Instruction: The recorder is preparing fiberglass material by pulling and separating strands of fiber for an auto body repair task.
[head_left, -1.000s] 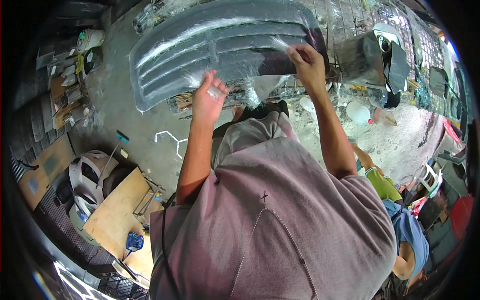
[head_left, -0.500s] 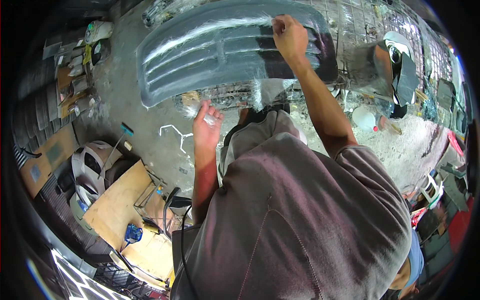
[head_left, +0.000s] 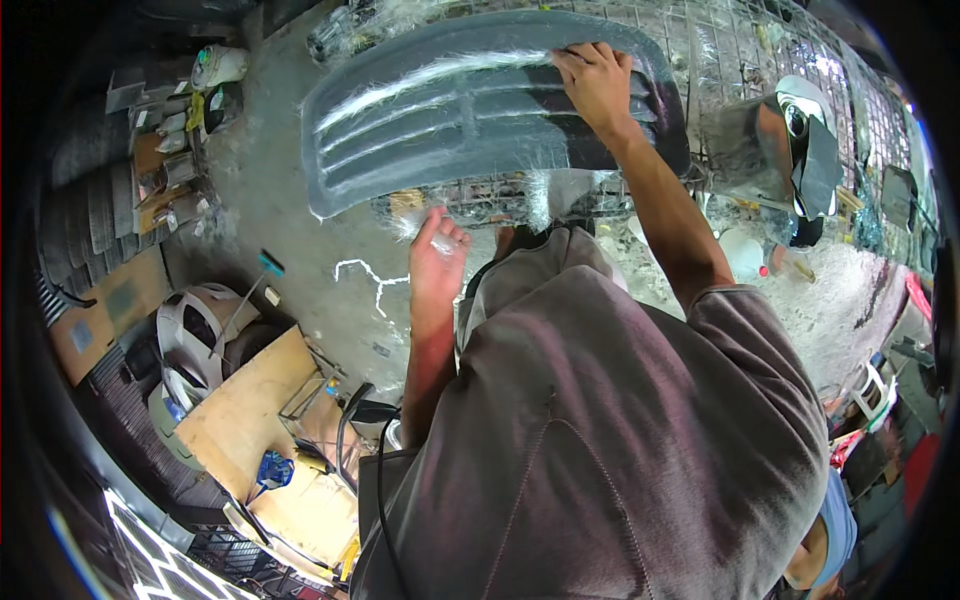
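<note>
A dark grey curved panel (head_left: 400,170) with long raised slats lies at the far side. Along its upper slat runs a strip of loose white fibres (head_left: 430,72), apparently glass fibre. My right hand (head_left: 600,90) is over the strip's right end, fingers bent down and closed at the strands; the fingertips are partly hidden. Below the panel's near edge, my left hand (head_left: 438,255) is raised with its fingers curled around a small tuft of white fibres (head_left: 408,225). Another fibre bundle (head_left: 538,200) hangs against the near edge, just in front of my body.
A wire mesh surface (head_left: 720,60) extends beneath and beyond the panel. To the right stand a roll of dark sheet (head_left: 755,140) and a white container with a red cap (head_left: 742,252). Wooden boards (head_left: 250,400) and a pale car part (head_left: 195,325) are at lower left.
My right hand's fingers have spread and turned downward from a tighter pinch at the strip's end. My left hand still holds its tuft. The whole view has shifted slightly.
</note>
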